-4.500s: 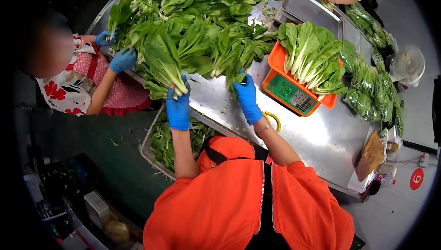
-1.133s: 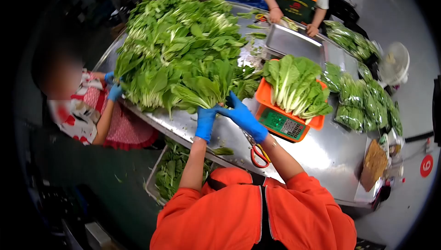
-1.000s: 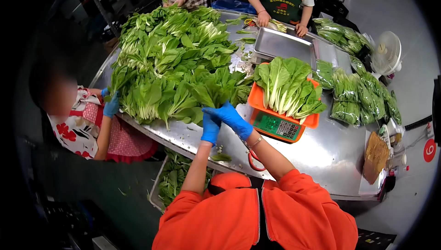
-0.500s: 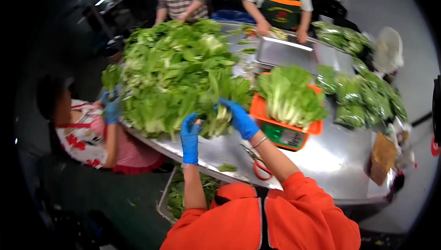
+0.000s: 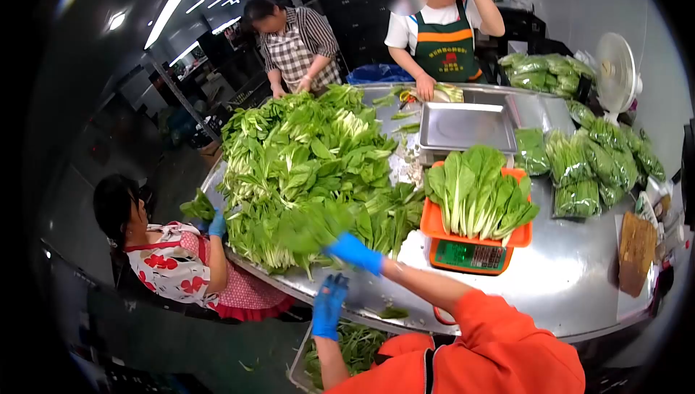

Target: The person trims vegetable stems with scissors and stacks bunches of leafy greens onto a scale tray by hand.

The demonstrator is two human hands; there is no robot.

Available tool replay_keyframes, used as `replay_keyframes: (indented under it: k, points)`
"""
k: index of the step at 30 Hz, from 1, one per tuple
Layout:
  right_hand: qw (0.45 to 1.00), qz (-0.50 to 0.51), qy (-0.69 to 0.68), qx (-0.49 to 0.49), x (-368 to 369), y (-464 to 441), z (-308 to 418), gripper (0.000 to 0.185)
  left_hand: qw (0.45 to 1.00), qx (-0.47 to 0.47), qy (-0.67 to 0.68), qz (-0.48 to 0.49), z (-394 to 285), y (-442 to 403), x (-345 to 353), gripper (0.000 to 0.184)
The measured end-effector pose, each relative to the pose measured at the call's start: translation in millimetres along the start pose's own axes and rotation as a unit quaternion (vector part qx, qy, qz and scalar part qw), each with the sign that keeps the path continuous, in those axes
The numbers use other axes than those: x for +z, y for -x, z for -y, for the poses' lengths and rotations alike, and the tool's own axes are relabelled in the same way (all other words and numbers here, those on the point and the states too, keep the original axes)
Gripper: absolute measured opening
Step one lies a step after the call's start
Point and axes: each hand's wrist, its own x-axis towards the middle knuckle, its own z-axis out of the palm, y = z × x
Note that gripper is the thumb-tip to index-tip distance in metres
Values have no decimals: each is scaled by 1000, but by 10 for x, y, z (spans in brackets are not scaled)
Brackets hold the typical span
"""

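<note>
My right hand (image 5: 356, 253), in a blue glove, reaches over the near edge of a big heap of leafy greens (image 5: 304, 155). Its fingers close on a motion-blurred bunch of leafy greens (image 5: 311, 229). Closer to me, at the table's front edge, my left hand (image 5: 329, 307) is raised in a blue glove with stretched fingers and holds nothing visible. To the right of my hands, an orange basket (image 5: 433, 221) of pale-stemmed greens (image 5: 474, 195) rests on a scale (image 5: 469, 256) with a green display. A red scissor handle (image 5: 443, 316) shows partly beside my right forearm.
Across the metal table (image 5: 557, 271) stand two people; another at left holds greens (image 5: 197, 207). A metal tray (image 5: 467, 127) sits behind the basket. Bagged greens (image 5: 579, 198), a fan (image 5: 615, 72) and a brown block (image 5: 637, 253) are at right. A crate (image 5: 298, 365) of leaves stands below.
My right hand has moved left over the heap with the greens. My left hand has dropped toward the table edge. The camera view has tilted up, and one person across has raised a hand.
</note>
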Motion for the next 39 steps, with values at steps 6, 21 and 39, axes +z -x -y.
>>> replay_keyframes:
  k: [6, 21, 39]
  points:
    - [951, -13, 269, 151, -191, 1330, 147, 30, 985, -113, -133, 11, 771, 13, 269, 47]
    - [906, 33, 335, 255, -121, 1366, 401, 87, 986, -117, 79, -90, 636, -6, 836, 44]
    - [902, 11, 379, 209, 103, 1577, 52, 75, 983, -73, 88, -142, 595, -5, 855, 26]
